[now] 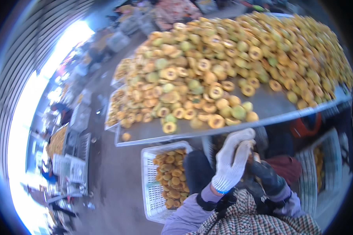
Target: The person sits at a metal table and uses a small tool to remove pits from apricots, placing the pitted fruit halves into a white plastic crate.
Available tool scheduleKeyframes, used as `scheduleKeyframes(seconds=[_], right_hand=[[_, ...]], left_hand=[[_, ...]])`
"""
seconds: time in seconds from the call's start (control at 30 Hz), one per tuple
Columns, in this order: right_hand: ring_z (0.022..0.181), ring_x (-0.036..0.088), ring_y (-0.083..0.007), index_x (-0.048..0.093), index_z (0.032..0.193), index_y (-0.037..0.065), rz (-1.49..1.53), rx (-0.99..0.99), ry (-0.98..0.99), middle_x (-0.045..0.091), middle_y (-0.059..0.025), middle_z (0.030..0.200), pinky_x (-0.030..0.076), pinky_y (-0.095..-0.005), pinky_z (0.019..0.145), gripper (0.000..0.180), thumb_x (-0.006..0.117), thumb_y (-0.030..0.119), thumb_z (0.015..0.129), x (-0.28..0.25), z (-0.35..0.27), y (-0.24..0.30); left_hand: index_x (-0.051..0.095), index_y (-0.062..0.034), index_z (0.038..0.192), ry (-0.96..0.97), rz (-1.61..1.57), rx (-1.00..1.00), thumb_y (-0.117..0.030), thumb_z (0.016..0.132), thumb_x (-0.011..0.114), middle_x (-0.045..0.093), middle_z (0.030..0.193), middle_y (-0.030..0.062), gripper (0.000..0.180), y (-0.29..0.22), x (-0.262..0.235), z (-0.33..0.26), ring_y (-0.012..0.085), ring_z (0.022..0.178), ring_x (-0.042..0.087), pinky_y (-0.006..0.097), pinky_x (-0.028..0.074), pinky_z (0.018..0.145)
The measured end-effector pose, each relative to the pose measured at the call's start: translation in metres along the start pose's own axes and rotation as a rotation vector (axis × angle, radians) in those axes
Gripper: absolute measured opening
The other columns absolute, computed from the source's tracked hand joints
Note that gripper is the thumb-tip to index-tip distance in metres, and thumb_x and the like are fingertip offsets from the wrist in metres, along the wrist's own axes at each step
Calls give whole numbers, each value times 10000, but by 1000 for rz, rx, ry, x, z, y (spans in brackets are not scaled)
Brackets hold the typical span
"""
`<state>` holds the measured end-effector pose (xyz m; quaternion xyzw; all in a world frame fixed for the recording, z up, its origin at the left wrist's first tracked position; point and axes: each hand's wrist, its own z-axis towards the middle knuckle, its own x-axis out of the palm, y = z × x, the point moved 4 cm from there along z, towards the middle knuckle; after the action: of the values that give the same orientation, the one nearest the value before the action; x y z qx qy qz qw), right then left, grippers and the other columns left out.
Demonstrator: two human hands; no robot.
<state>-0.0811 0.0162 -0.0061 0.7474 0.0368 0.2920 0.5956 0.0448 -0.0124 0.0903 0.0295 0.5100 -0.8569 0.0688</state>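
My left hand (232, 160), in a white knitted glove, reaches up over my lap with its fingers bent to the right and held together. Close beside it is my right hand (266, 176) in a dark glove, its fingers curled toward the left one. A small orange-tan piece (256, 157) shows between the two hands; most of it is hidden, and I cannot tell what it is. Just beyond my hands stands a metal-topped table (270, 111) heaped with halved yellow-orange fruit (215, 92), many with dark centres, and some greener pieces.
A white plastic basket (147, 184) of fruit halves (172, 176) stands left of my knee. Another pale basket (329, 156) is at my right, near a red-orange curved object (304, 127). Other people work at crates (72, 168) far left. The table's front edge crosses before my hands.
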Motion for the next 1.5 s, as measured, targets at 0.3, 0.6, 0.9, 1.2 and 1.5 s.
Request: scheduleKeyframes(seconds=[0.3,0.6,0.9,1.2,1.5], right_hand=[[333,473,-130,571,750,9,-261,-26,133,530,-59,496,365,-250,322,461,455,395,974,15,2,35],[339,485,-142,584,769,-1,-347,-45,148,541,-65,488,367,-245,328,426,484,365,964,19,0,39],[365,482,-111,596,803,14,-313,-129,-120,574,-44,568,358,-225,350,348,554,335,930,19,2,53],[527,489,-29,516,1084,50,-21,101,-45,552,21,674,371,-186,453,225,585,212,943,32,-8,82],[600,605,-143,559,1013,58,-392,-83,-6,624,-81,717,471,-305,554,210,629,225,906,37,-12,38]], left_hand=[[535,-12,1170,40,-703,-477,-269,994,468,595,1041,74,319,26,-8,-8,155,875,602,274,499,769],[496,-15,1237,69,-889,-509,-436,979,462,559,1152,92,495,21,-15,-13,203,1036,595,314,484,881],[325,0,1411,121,-633,-536,-225,972,529,536,1277,127,533,19,-21,-15,198,1150,532,312,417,998],[494,-21,1175,-8,-789,-685,-203,833,671,619,1113,166,425,42,-29,-47,217,971,623,310,528,820],[492,-42,1276,-313,-756,-623,-405,928,533,578,1194,169,504,37,-27,-42,315,1048,588,350,554,689]])
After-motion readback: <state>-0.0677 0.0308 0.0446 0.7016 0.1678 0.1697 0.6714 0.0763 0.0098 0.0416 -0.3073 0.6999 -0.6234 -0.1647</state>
